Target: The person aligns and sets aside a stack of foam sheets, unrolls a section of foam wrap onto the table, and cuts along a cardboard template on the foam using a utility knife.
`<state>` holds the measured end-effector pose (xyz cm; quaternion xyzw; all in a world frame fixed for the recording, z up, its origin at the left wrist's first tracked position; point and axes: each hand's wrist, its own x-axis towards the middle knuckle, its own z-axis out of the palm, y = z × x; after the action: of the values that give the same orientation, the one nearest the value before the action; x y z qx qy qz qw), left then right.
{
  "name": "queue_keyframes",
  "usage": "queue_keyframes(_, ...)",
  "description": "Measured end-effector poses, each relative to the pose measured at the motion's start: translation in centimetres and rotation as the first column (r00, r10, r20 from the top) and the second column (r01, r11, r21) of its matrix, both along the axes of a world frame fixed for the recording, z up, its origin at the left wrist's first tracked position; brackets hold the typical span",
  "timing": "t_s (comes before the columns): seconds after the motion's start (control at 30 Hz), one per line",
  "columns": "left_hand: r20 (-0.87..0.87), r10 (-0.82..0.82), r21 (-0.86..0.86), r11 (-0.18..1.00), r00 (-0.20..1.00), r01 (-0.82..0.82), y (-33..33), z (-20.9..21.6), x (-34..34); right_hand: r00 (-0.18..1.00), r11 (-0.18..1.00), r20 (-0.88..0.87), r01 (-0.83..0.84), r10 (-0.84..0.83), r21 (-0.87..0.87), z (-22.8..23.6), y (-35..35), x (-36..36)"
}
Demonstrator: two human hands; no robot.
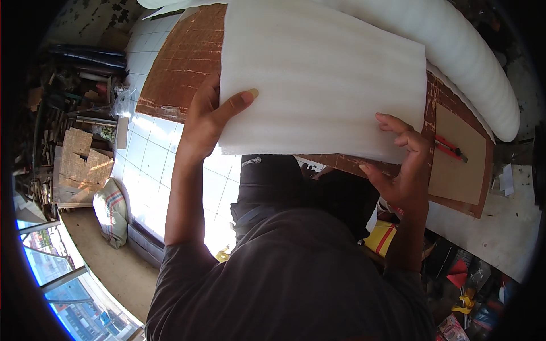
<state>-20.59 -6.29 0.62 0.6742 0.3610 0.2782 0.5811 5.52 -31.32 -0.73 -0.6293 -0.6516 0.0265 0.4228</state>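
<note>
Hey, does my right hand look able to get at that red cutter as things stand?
Probably yes: the red cutter lies uncovered on the tan panel, just right of the right hand, which looks open, while the left hand holds the white sheet.

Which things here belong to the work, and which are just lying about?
Likely part of the work:
white sheet, gripped by the left hand; the open right hand is at its lower right corner
white roll
brown board
red cutter, on a tan panel

Apparently just lying about:
striped sack
scrap boards
yellow item
</note>
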Motion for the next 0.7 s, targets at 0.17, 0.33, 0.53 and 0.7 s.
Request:
queue_keyframes(0.17, 0.028, 0.407, 0.165, 0.899, 0.913, -0.405, 0.9, 1.5, -7.9, 0.989, 0.990, -0.144, 0.050, -0.030, 0.133, -0.1, -0.8, 1.5)
queue_keyframes(0.33, 0.383, 0.788, -0.132, 0.563, 0.482, -0.816, 4.4, -3.0, -23.9, 0.958, 0.978, -0.219, 0.203, -0.187, 0.051, -1.8, -1.8, 2.2)
queue_keyframes(0.53, 0.660, 0.729, -0.246, 0.436, 0.180, -0.866, 4.2, -18.6, -41.8, 0.948, 0.975, -0.230, 0.212, -0.221, -0.064, -5.1, -1.4, 1.4)
queue_keyframes(0.7, 0.575, 0.813, -0.608, 0.350, -0.091, -0.713, -0.2, -29.6, -42.8, 0.952, 0.969, -0.195, 0.215, -0.236, -0.124, -4.8, -0.8, 0.9)
